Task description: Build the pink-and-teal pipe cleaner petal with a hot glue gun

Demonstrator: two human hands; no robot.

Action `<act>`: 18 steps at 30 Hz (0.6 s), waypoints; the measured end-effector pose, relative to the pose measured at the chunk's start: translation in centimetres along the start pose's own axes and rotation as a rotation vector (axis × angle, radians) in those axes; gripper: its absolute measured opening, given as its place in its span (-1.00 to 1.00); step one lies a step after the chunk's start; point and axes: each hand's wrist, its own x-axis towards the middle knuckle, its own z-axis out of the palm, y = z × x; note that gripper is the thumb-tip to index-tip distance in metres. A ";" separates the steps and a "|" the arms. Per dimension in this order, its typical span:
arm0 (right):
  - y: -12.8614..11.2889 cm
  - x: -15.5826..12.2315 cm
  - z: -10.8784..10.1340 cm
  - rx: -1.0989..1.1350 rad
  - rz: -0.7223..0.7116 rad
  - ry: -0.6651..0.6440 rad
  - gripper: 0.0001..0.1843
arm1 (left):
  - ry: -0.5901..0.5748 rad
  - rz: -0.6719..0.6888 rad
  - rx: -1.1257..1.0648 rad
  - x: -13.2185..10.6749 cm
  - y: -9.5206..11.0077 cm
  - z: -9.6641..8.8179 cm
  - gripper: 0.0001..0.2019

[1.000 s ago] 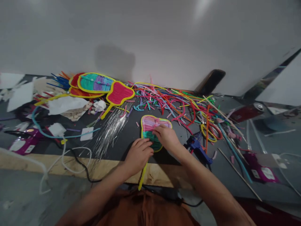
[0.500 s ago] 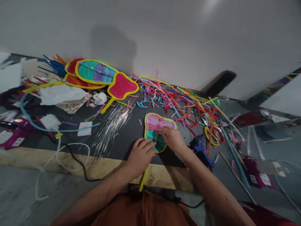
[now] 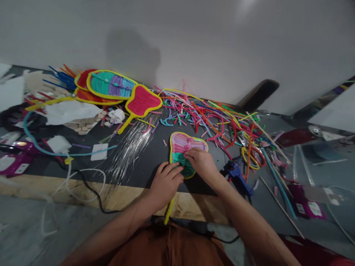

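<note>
A small fan with a pink upper half, a green lower half and a yellow rim lies flat on the dark table. Its yellow handle sticks out over the wooden front edge. My left hand rests on the fan's lower left rim with its fingers spread and flat. My right hand covers the fan's right side, fingertips pinched together at the line between pink and green; what they pinch is too small to name.
A heap of coloured pipe cleaners fills the table's back right. Finished fans lie at the back left. A blue glue gun sits right of my right hand. Silver tinsel strands, white cables and purple tools lie left.
The view has shifted a little. My right hand's fingertips moved slightly across the fan's middle. My left hand stays on the fan's lower rim.
</note>
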 end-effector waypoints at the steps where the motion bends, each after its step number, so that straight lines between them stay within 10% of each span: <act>1: 0.0 0.0 0.1 0.008 -0.001 0.002 -0.80 | 0.002 0.001 -0.005 0.0 0.0 0.0 -0.85; 9: 0.4 -1.0 -2.4 0.108 -0.003 0.117 -0.75 | 0.084 -0.139 -0.221 0.1 -0.4 -1.0 -0.86; 18: 4.7 -11.8 -9.1 -0.073 0.405 0.450 -0.67 | 0.207 -0.313 -0.442 1.1 -0.8 -2.4 -0.89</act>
